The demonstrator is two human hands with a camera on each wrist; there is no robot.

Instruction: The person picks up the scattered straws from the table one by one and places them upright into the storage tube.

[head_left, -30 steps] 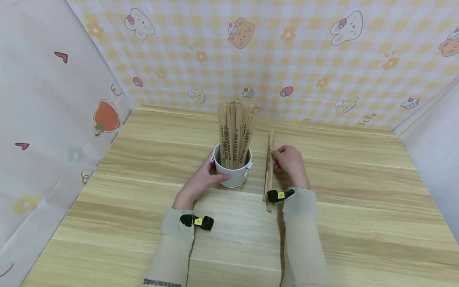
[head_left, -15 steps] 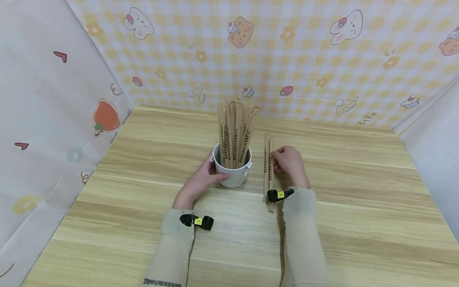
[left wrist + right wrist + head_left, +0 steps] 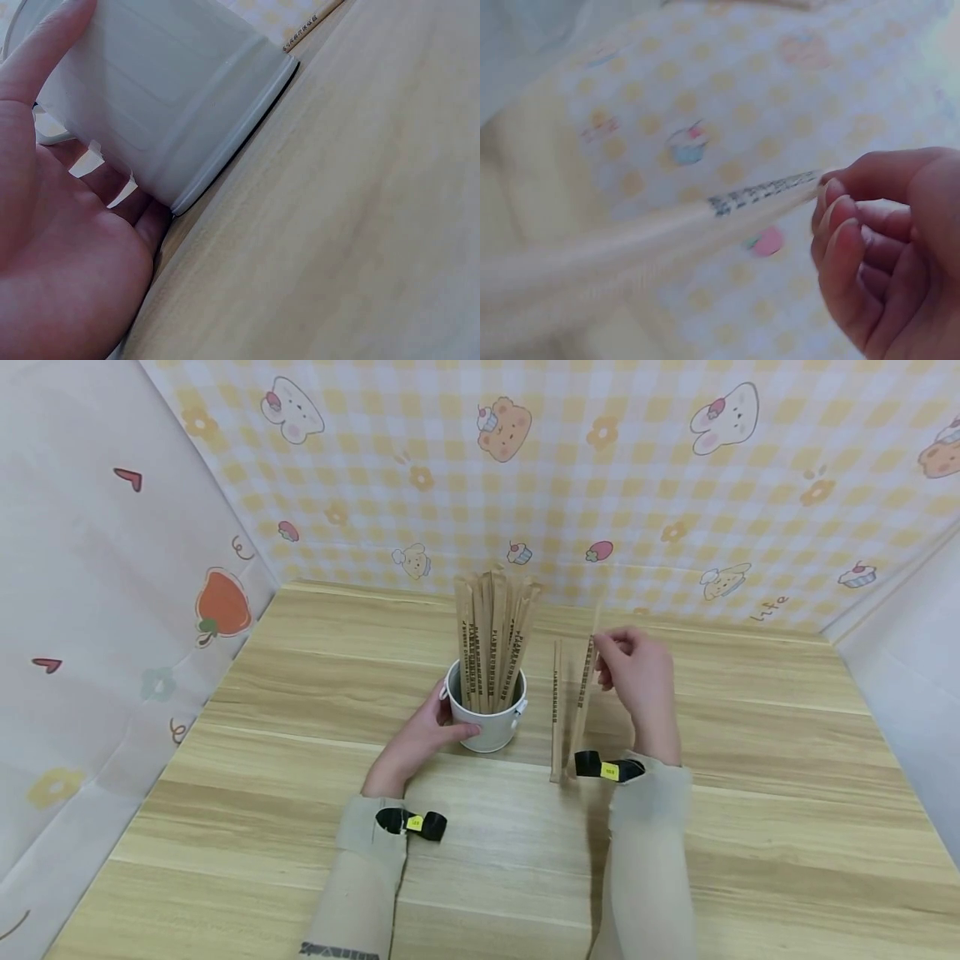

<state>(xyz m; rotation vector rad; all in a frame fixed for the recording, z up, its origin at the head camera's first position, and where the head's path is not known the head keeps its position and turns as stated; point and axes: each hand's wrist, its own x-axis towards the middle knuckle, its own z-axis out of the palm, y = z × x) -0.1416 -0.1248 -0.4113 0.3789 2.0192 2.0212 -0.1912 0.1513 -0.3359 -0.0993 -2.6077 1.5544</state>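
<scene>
Near the middle of the table stands a small white metal bucket [image 3: 486,733], holding several upright straws [image 3: 491,643] in brown paper wrappers with dark print. My left hand [image 3: 420,739] grips the bucket from its left side; in the left wrist view the thumb lies along the wall and the fingers curl behind. My right hand [image 3: 637,677] pinches one wrapped straw [image 3: 584,689] between thumb and fingertips, tilted and seemingly raised off the table. The right wrist view shows this pinch on the straw [image 3: 645,247], blurred. Another wrapped straw [image 3: 556,727] lies on the table between bucket and right hand.
The wooden table [image 3: 787,760] reaches back to a yellow checked cloth [image 3: 637,502] with cartoon prints. A white cloth wall [image 3: 90,610] borders the left side. Black straps with yellow tags sit on both wrists.
My right hand has lifted one straw from beside the other and moved it up and to the right. The left hand and bucket have stayed put.
</scene>
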